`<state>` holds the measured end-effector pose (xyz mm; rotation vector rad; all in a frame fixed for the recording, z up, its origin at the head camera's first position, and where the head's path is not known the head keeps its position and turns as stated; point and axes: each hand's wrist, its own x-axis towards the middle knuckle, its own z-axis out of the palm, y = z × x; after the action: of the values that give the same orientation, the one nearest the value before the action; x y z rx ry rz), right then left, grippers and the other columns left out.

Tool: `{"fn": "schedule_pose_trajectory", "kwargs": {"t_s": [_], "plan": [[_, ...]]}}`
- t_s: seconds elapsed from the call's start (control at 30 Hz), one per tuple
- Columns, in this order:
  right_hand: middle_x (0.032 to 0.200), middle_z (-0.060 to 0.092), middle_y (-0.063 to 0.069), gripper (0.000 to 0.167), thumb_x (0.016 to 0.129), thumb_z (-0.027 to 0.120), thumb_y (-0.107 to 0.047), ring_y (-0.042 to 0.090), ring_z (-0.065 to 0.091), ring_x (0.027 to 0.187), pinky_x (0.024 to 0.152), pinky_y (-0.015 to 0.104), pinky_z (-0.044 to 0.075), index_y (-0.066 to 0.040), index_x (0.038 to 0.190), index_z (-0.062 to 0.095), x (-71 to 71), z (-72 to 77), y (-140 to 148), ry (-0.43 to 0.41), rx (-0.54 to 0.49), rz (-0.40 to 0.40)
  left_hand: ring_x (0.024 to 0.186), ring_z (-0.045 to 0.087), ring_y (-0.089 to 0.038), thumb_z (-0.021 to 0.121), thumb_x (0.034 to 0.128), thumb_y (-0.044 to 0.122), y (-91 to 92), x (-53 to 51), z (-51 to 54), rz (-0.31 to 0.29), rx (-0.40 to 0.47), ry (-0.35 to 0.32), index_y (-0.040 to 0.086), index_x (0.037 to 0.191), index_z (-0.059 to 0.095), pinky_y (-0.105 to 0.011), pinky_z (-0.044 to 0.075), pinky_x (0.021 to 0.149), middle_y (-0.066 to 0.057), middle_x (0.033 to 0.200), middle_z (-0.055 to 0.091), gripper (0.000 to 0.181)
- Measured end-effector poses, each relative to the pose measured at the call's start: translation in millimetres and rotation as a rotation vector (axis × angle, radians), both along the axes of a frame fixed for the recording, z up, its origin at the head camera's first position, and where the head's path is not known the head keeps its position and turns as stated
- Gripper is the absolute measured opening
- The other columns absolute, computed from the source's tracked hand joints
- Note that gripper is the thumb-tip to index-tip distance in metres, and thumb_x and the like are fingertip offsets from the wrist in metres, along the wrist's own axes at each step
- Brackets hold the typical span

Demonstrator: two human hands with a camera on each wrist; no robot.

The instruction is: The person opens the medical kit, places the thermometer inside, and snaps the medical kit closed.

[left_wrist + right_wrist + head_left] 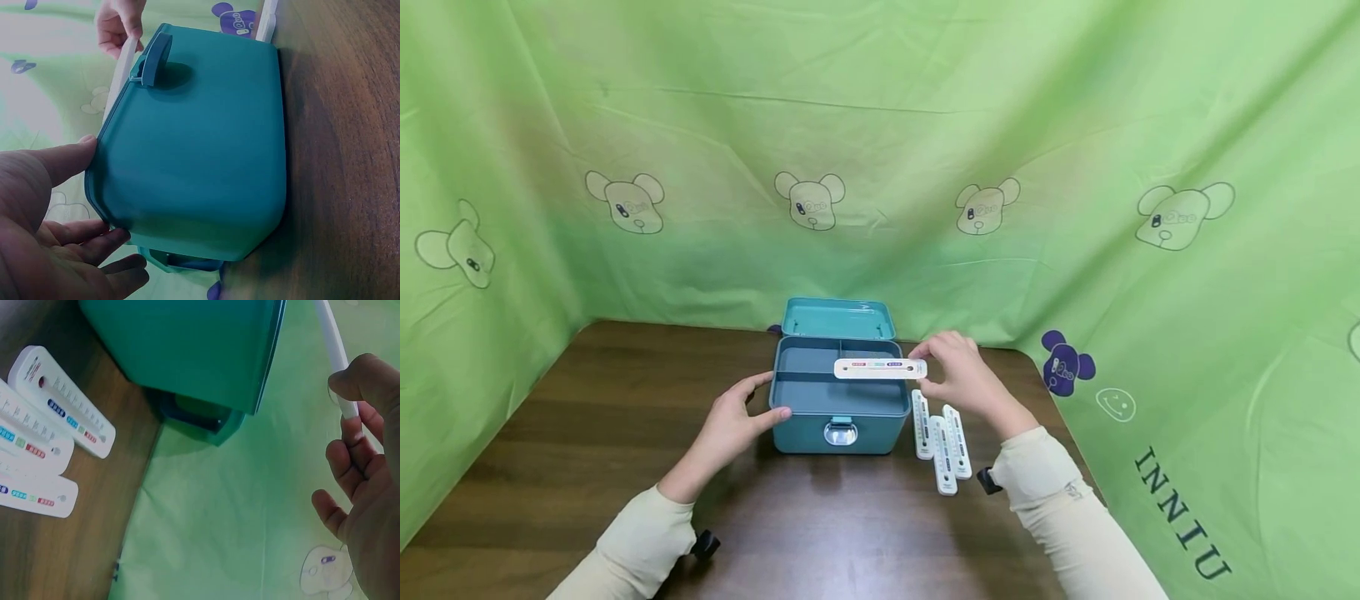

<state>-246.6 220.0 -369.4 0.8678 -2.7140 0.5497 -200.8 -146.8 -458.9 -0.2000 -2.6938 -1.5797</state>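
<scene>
A teal storage box (841, 433) stands with its lid (838, 318) raised at the back and a divided tray (808, 392) inside. My left hand (732, 423) rests against its front left corner, thumb on the front rim and fingertips at the left side, as the left wrist view also shows. Between thumb and fingers, my right hand (958, 375) pinches the right end of a white strip thermometer (880, 369). That thermometer lies level above the tray's right part, marked with coloured bands. Only its edge (333, 344) shows in the right wrist view.
Several more white thermometers (943, 458) lie on the brown wooden table (625, 433), just right of the box. A metal latch (841, 432) is on the box front. Green printed cloth (895, 150) hangs behind the table and along both sides.
</scene>
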Motion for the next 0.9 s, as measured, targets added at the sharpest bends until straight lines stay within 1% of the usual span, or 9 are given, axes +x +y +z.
{"fn": "schedule_pose_trajectory", "kwargs": {"t_s": [0.17,0.33,0.5,0.63,0.9], "plan": [[0.111,0.066,0.001,0.027,0.081,0.077,-0.013,0.024,0.054,0.114,0.103,0.047,0.035,-0.013,0.108,0.07,-3.7,-0.2,-11,-0.018,0.033,0.052,0.145,0.041,-0.04,0.082,0.0871,0.04,0.5,-0.1,0.8,0.002,-0.008,0.012,0.009,0.151,0.05,-0.062,0.04,0.114,-0.018,0.156,0.047,0.078],[0.112,0.066,0.001,0.029,0.081,0.077,-0.011,0.025,0.055,0.116,0.106,0.049,0.035,-0.013,0.109,0.07,-7.1,-0.9,-21,-0.012,0.07,0.125,0.145,0.042,-0.04,0.082,0.0873,0.039,1.2,0.0,2.5,0.005,-0.015,0.016,0.009,0.151,0.05,-0.061,0.04,0.113,-0.018,0.156,0.048,0.077],[0.115,0.065,0.001,0.029,0.081,0.077,-0.011,0.024,0.053,0.117,0.106,0.048,0.034,-0.014,0.11,0.071,-8.3,-1.2,-29,-0.03,0.098,0.143,0.145,0.042,-0.041,0.082,0.0876,0.038,1.6,-0.1,3.0,0.007,-0.015,0.017,0.009,0.151,0.051,-0.062,0.04,0.113,-0.02,0.156,0.047,0.076],[0.114,0.066,-0.001,0.027,0.083,0.077,-0.012,0.022,0.053,0.117,0.105,0.046,0.034,-0.016,0.109,0.071,-9.2,-1.0,-35,-0.054,0.118,0.151,0.145,0.042,-0.042,0.082,0.0876,0.038,1.4,-0.6,1.8,0.011,-0.021,0.023,0.009,0.151,0.051,-0.062,0.04,0.113,-0.021,0.155,0.047,0.076],[0.113,0.065,-0.003,0.025,0.085,0.075,-0.011,0.021,0.054,0.116,0.105,0.046,0.034,-0.018,0.108,0.073,-10.5,1.9,-45,-0.103,0.135,0.212,0.143,0.044,-0.042,0.082,0.0879,0.038,2.1,-0.7,1.6,0.019,-0.03,0.028,0.009,0.15,0.051,-0.062,0.042,0.112,-0.02,0.155,0.048,0.076]]}}
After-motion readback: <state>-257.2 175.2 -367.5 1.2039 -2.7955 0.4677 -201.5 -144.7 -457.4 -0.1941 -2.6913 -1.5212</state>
